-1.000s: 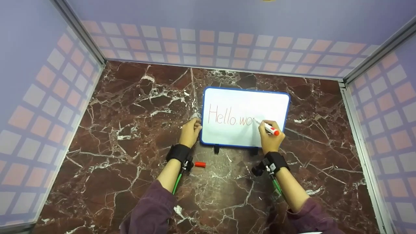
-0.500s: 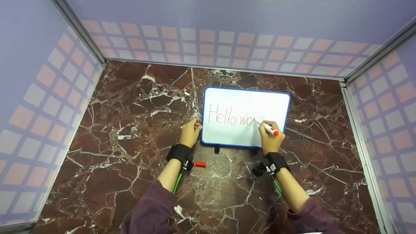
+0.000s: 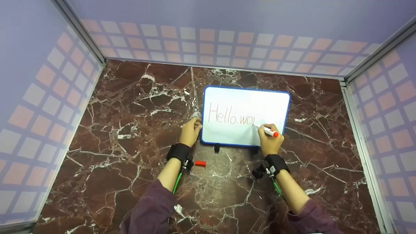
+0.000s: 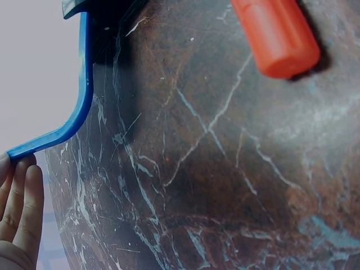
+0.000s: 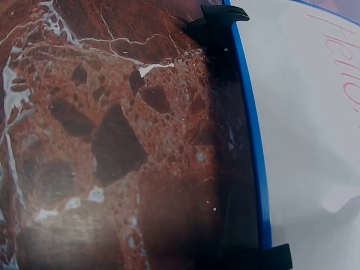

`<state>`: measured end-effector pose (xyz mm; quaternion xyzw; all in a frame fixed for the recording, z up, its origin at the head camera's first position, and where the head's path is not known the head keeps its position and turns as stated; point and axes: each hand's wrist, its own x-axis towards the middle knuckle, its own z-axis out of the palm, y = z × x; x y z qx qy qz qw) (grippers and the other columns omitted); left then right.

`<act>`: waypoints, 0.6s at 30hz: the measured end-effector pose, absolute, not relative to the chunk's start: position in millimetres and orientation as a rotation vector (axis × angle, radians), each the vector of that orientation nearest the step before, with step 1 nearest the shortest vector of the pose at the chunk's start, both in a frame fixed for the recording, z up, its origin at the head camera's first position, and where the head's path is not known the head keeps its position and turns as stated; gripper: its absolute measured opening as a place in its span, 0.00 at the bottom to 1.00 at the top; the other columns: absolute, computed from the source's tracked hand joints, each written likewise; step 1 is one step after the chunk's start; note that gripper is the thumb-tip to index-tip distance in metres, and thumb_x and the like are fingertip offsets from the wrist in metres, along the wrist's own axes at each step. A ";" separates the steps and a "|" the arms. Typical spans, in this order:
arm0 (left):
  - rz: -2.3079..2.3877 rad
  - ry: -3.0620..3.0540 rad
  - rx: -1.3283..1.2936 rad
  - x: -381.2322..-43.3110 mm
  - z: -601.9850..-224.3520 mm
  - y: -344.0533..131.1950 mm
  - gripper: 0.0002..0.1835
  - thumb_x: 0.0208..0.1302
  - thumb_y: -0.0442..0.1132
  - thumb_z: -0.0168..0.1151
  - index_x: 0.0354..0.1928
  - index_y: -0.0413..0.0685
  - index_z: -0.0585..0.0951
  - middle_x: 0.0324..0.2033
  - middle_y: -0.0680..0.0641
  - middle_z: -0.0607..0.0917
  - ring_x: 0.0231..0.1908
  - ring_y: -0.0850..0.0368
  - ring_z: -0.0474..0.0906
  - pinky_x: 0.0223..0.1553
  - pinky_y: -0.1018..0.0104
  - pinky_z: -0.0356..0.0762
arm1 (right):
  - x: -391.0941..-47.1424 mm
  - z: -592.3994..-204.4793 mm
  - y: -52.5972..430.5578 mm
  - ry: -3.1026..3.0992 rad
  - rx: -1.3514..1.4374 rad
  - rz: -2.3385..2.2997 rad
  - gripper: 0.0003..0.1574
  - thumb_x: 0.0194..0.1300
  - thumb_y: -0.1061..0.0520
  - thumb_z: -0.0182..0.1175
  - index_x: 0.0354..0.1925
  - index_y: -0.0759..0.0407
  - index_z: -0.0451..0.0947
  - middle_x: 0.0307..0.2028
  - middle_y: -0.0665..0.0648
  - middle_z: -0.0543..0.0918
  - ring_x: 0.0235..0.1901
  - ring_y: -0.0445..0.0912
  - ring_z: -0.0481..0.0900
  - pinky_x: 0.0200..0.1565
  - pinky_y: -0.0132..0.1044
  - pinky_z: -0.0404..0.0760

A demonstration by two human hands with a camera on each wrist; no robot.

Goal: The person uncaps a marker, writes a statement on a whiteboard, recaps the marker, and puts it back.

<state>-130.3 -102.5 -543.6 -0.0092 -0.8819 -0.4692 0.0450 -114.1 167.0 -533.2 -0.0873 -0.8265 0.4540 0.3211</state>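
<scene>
A small whiteboard (image 3: 232, 135) with a blue frame stands on black feet, with thin red "Hello.wo" and a further stroke on it. My right hand (image 3: 270, 143) grips a white marker (image 3: 269, 131) with a red end, its tip at the bottom of that last stroke. At the board's left side, my left hand (image 3: 189, 132) pinches the blue edge; in the left wrist view its fingers (image 4: 27, 208) reach the frame near a corner. A red marker cap (image 3: 200, 163) lies by the left wrist. The right hand is outside the right wrist view.
Dark red marbled table (image 3: 130, 162) lies under everything. Lilac panels with a checked band (image 3: 206, 48) enclose the back and both sides. Black foot pieces (image 3: 216, 148) project from the board's lower edge. Each wrist wears a black strap (image 3: 276, 163) with a camera and green cable.
My right hand has shifted slightly down with the marker, whose tip has moved lower along the stroke after "wo". My left hand and the cap have stayed in place.
</scene>
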 end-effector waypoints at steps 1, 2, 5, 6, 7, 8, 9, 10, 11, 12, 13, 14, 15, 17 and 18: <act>-1.432 -2.694 -0.029 -130.5 -543.6 -102.5 0.10 0.59 0.29 0.58 0.43 0.35 0.78 0.37 0.36 0.85 0.39 0.46 0.83 0.44 0.59 0.82 | -114.1 -533.5 167.0 -2.170 -0.228 1.192 0.07 0.50 0.61 0.59 0.23 0.65 0.79 0.19 0.61 0.83 0.18 0.32 0.70 0.23 0.15 0.66; -1.432 -2.693 -0.029 -130.7 -543.7 -102.5 0.10 0.59 0.29 0.58 0.43 0.35 0.78 0.37 0.36 0.85 0.39 0.46 0.83 0.44 0.59 0.82 | -114.1 -533.7 166.9 -2.169 -0.226 1.189 0.06 0.50 0.61 0.59 0.22 0.65 0.79 0.18 0.61 0.83 0.18 0.32 0.70 0.23 0.15 0.66; -1.424 -2.691 -0.036 -130.6 -544.4 -102.9 0.10 0.58 0.30 0.58 0.43 0.35 0.78 0.36 0.36 0.85 0.39 0.45 0.83 0.44 0.58 0.82 | -114.4 -534.1 166.6 -2.169 -0.220 1.178 0.07 0.50 0.62 0.59 0.22 0.65 0.79 0.18 0.61 0.83 0.18 0.33 0.70 0.23 0.16 0.65; -1.423 -2.691 -0.037 -130.5 -544.7 -103.0 0.11 0.58 0.30 0.58 0.43 0.34 0.78 0.36 0.36 0.85 0.39 0.45 0.83 0.44 0.58 0.82 | -114.6 -534.4 166.5 -2.168 -0.221 1.178 0.06 0.50 0.62 0.59 0.22 0.65 0.79 0.18 0.61 0.83 0.18 0.33 0.70 0.23 0.16 0.65; -1.422 -2.690 -0.039 -130.5 -544.8 -103.1 0.11 0.58 0.30 0.58 0.43 0.34 0.78 0.36 0.36 0.85 0.39 0.45 0.83 0.44 0.58 0.82 | -114.9 -534.5 166.6 -2.168 -0.221 1.185 0.06 0.50 0.62 0.59 0.22 0.66 0.79 0.17 0.61 0.82 0.17 0.33 0.70 0.22 0.16 0.65; -1.420 -2.691 -0.041 -130.3 -544.9 -103.2 0.10 0.59 0.30 0.58 0.43 0.34 0.78 0.36 0.36 0.85 0.39 0.45 0.83 0.44 0.58 0.82 | -115.2 -534.5 166.6 -2.167 -0.223 1.193 0.06 0.51 0.62 0.59 0.22 0.66 0.79 0.17 0.61 0.82 0.17 0.32 0.70 0.22 0.16 0.65; -1.420 -2.690 -0.043 -130.2 -544.9 -103.2 0.10 0.59 0.30 0.58 0.43 0.34 0.78 0.36 0.36 0.85 0.39 0.45 0.83 0.44 0.58 0.82 | -115.6 -534.3 166.7 -2.167 -0.226 1.204 0.06 0.51 0.62 0.59 0.23 0.65 0.79 0.16 0.61 0.82 0.17 0.30 0.69 0.22 0.16 0.65; -1.420 -2.687 -0.048 -130.2 -544.9 -103.3 0.10 0.58 0.30 0.58 0.43 0.34 0.78 0.36 0.36 0.85 0.39 0.45 0.83 0.44 0.58 0.82 | -116.1 -534.0 166.7 -2.164 -0.226 1.215 0.06 0.52 0.62 0.59 0.23 0.66 0.79 0.16 0.61 0.81 0.16 0.29 0.69 0.21 0.16 0.65; -1.423 -2.684 -0.052 -130.2 -544.8 -103.4 0.10 0.58 0.30 0.58 0.43 0.34 0.78 0.36 0.36 0.85 0.39 0.45 0.83 0.44 0.58 0.82 | -116.5 -533.5 166.6 -2.161 -0.227 1.227 0.06 0.52 0.63 0.59 0.23 0.66 0.79 0.15 0.61 0.81 0.16 0.27 0.69 0.21 0.15 0.66; -1.424 -2.681 -0.055 -130.2 -544.5 -103.4 0.11 0.58 0.30 0.58 0.43 0.34 0.78 0.36 0.36 0.85 0.39 0.45 0.83 0.43 0.58 0.82 | -117.0 -532.9 166.6 -2.158 -0.228 1.238 0.06 0.52 0.63 0.59 0.24 0.66 0.79 0.15 0.61 0.81 0.16 0.26 0.69 0.21 0.15 0.66; -1.425 -2.679 -0.058 -130.2 -544.3 -103.3 0.11 0.58 0.29 0.58 0.43 0.34 0.78 0.36 0.36 0.85 0.39 0.45 0.83 0.43 0.58 0.82 | -117.4 -532.0 166.4 -2.150 -0.225 1.257 0.06 0.53 0.63 0.59 0.24 0.66 0.79 0.15 0.62 0.81 0.16 0.25 0.69 0.21 0.15 0.66; -1.425 -2.677 -0.059 -130.3 -544.1 -103.3 0.11 0.58 0.29 0.58 0.43 0.34 0.78 0.36 0.36 0.85 0.38 0.45 0.83 0.43 0.58 0.82 | -117.6 -530.8 165.8 -2.140 -0.223 1.273 0.05 0.53 0.64 0.59 0.25 0.67 0.79 0.15 0.62 0.81 0.16 0.24 0.69 0.20 0.15 0.66; -1.427 -2.675 -0.060 -130.4 -543.8 -103.3 0.11 0.58 0.29 0.59 0.43 0.34 0.78 0.36 0.36 0.85 0.38 0.45 0.83 0.43 0.58 0.82 | -117.6 -529.2 165.2 -2.129 -0.218 1.292 0.05 0.53 0.64 0.59 0.25 0.68 0.79 0.15 0.63 0.81 0.16 0.23 0.69 0.20 0.15 0.66; -1.434 -2.675 -0.055 -130.6 -543.4 -103.1 0.11 0.58 0.29 0.58 0.43 0.34 0.78 0.36 0.36 0.85 0.38 0.45 0.83 0.43 0.57 0.82 | -116.7 -523.8 162.9 -2.107 -0.216 1.320 0.05 0.53 0.65 0.59 0.26 0.69 0.78 0.15 0.64 0.80 0.16 0.23 0.69 0.20 0.15 0.67; -1.434 -2.676 -0.053 -130.6 -543.4 -103.0 0.11 0.58 0.29 0.58 0.43 0.34 0.78 0.36 0.36 0.85 0.38 0.45 0.83 0.43 0.58 0.82 | -115.5 -519.7 161.2 -2.099 -0.217 1.329 0.05 0.53 0.66 0.59 0.26 0.70 0.78 0.15 0.63 0.80 0.16 0.23 0.69 0.20 0.15 0.66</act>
